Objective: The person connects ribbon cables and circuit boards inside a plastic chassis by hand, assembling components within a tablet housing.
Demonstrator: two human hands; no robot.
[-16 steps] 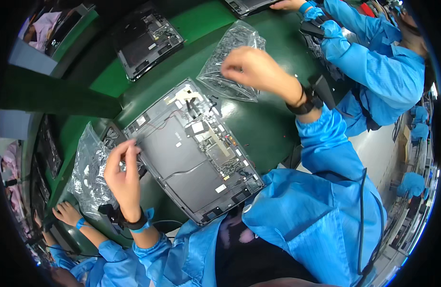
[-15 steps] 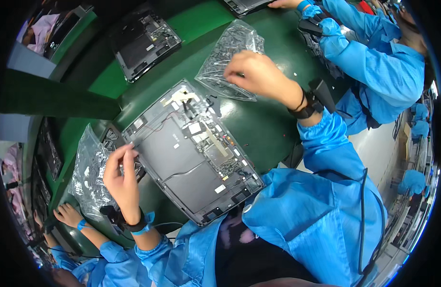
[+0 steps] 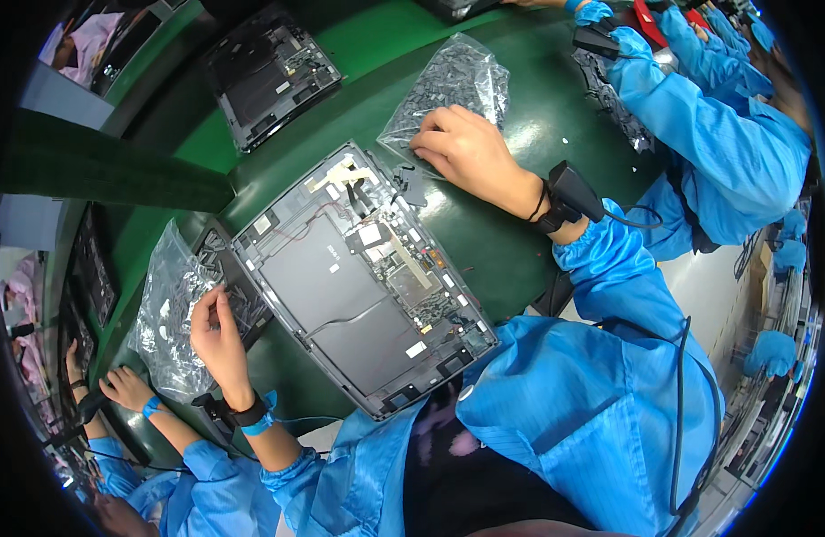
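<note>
An opened laptop base (image 3: 327,295) with an exposed circuit board (image 3: 408,282) lies tilted in front of me. My right hand (image 3: 475,157) is beyond its far right corner, over the lower edge of a clear bag (image 3: 457,76) of small dark parts. Its fingers are curled together, hiding whatever they may hold. By the laptop's left edge, my left hand (image 3: 218,340) is raised, thumb and fingertips brought together; anything between them is too small to make out. Beside it a second clear bag (image 3: 166,309) lies against a tray of small dark pieces (image 3: 242,309).
Small black pieces (image 3: 411,185) lie between the laptop and the right-hand bag. Another opened laptop base (image 3: 274,80) rests farther off on the green bench. A co-worker's sleeve (image 3: 699,116) is at right; another person's hand (image 3: 126,389) is at lower left. A cable (image 3: 636,215) trails from my right wrist.
My right hand has come down from over the middle of the bag to its lower edge, fingers more curled. The left hand has drawn slightly away from the laptop's edge. The view has shifted slightly.
</note>
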